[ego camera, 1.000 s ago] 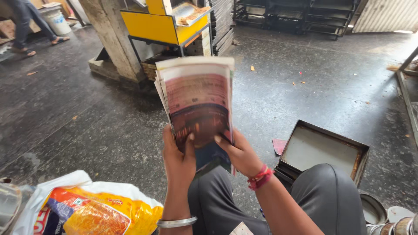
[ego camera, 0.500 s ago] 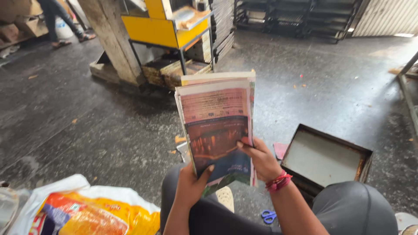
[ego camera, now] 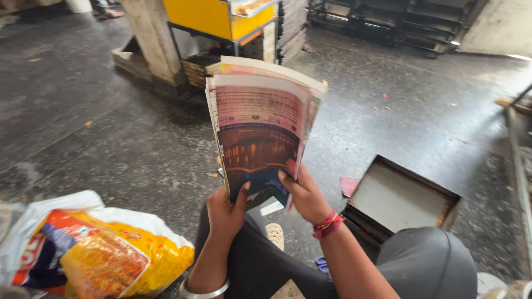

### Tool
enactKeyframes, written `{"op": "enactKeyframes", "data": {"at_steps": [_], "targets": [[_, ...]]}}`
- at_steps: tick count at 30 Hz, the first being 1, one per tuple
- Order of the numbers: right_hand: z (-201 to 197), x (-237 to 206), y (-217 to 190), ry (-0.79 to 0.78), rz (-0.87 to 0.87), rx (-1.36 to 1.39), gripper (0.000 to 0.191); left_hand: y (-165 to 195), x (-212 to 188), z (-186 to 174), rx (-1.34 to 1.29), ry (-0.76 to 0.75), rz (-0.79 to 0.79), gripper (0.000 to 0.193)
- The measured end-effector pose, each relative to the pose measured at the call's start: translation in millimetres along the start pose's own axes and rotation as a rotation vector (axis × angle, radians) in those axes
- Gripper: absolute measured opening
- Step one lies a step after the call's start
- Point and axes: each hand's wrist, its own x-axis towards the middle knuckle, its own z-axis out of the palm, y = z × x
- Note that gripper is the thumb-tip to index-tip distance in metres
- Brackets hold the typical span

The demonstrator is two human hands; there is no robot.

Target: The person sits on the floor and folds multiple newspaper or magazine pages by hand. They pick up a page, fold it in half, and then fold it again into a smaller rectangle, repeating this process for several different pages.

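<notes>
I hold a thick stack of printed paper sheets [ego camera: 259, 127] upright in front of me, over my lap. My left hand [ego camera: 224, 213] grips its lower left corner with the thumb on the front sheet. My right hand [ego camera: 305, 194], with red thread bands at the wrist, holds the lower right edge, fingers on the front. The top sheet is printed in pink, dark red and blue. My knees in dark trousers sit below the stack.
A metal tray [ego camera: 402, 199] lies on the dark concrete floor at my right knee. A yellow and white plastic sack [ego camera: 94, 249] sits at lower left. A yellow metal cart [ego camera: 221, 19] and a concrete pillar [ego camera: 149, 39] stand ahead. Blue scissor handles [ego camera: 321, 264] peek from under my arm.
Both hands keep their grip on the stack, which sits slightly lower and more to the right than a second ago. My view has shifted right and forward.
</notes>
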Motion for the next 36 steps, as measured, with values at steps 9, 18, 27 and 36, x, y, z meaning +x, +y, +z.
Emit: {"op": "enactKeyframes", "data": {"at_steps": [9, 18, 27, 36], "targets": [[2, 5, 9, -0.139, 0.034, 0.066, 0.031, 3, 1, -18, -0.137, 0.099, -0.02, 0.039], [-8, 2, -7, -0.059, -0.065, 0.044, 0.028, 3, 23, -15, -0.389, -0.037, 0.104, 0.038], [-20, 6, -27, -0.048, -0.027, 0.098, 0.026, 43, 25, -28, -0.219, 0.008, 0.139, 0.041], [-16, 3, -27, -0.009, -0.033, -0.002, 0.03, 30, 17, -26, -0.104, -0.016, 0.07, 0.03]]}}
